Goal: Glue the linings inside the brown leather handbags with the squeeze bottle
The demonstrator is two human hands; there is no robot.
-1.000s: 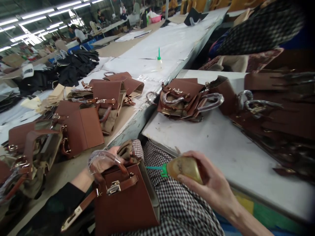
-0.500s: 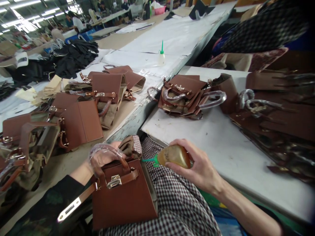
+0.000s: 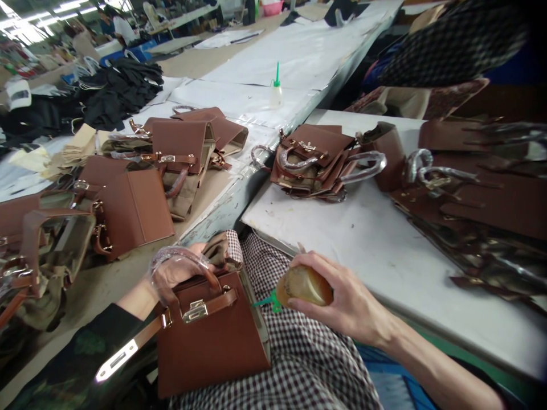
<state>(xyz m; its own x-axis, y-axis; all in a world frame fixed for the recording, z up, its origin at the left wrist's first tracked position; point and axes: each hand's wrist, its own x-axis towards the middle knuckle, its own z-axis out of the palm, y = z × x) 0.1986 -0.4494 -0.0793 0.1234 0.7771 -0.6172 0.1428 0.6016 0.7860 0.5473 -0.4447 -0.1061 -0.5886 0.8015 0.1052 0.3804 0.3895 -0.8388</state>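
A small brown leather handbag point(image 3: 211, 341) stands on my lap, its handle wrapped in clear plastic and a strap with a metal plate hanging off to the left. My left hand point(image 3: 177, 273) is closed on the bag's top, behind the wrapped handle. My right hand point(image 3: 342, 302) grips an amber glue bottle point(image 3: 304, 285) with a green nozzle. The nozzle tip points left and touches the bag's open right side edge.
Several brown handbags point(image 3: 132, 205) lie on the long table to my left. More bags point(image 3: 318, 162) and flat leather pieces point(image 3: 482, 205) cover the white table point(image 3: 363, 239) ahead. A second glue bottle point(image 3: 276, 91) stands further back. Black fabric is piled at far left; people work in the background.
My right hand has brought the glue bottle down and left, until its green nozzle meets the bag's side edge. The left hand keeps its hold on the bag's top.
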